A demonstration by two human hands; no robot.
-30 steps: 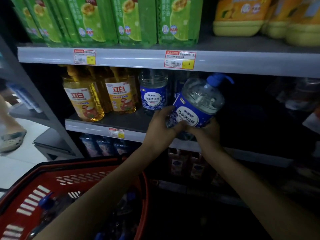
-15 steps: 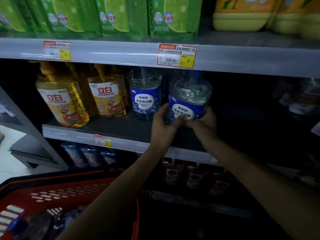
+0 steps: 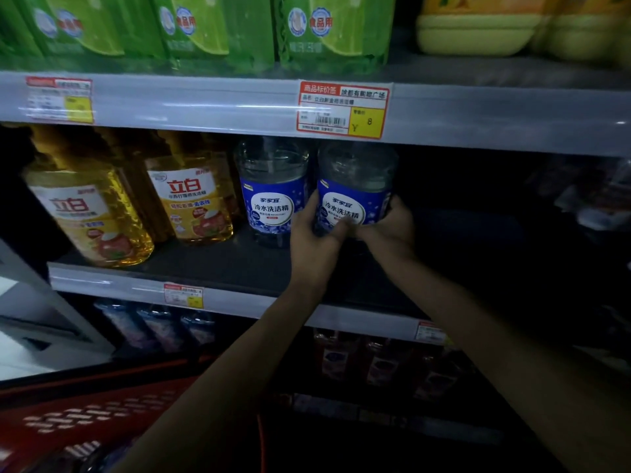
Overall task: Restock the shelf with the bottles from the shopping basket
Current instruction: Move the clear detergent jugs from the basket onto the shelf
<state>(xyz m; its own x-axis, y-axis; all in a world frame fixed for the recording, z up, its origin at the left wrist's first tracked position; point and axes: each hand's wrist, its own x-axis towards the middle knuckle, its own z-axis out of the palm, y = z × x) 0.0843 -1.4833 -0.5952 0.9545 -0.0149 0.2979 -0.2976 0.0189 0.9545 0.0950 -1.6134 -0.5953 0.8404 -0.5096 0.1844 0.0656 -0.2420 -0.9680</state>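
Head view: the left hand (image 3: 316,233) and right hand (image 3: 391,230) both grip the bottle (image 3: 356,172) low, fingers curled round its blue label. It stands upright on the middle shelf (image 3: 205,268), back from the front edge and just beside its twin bottle (image 3: 271,172); its base is hidden. I would seat it flat, label forward, before releasing it. The plastic is clear, smooth and rounded, and the label is glossy.
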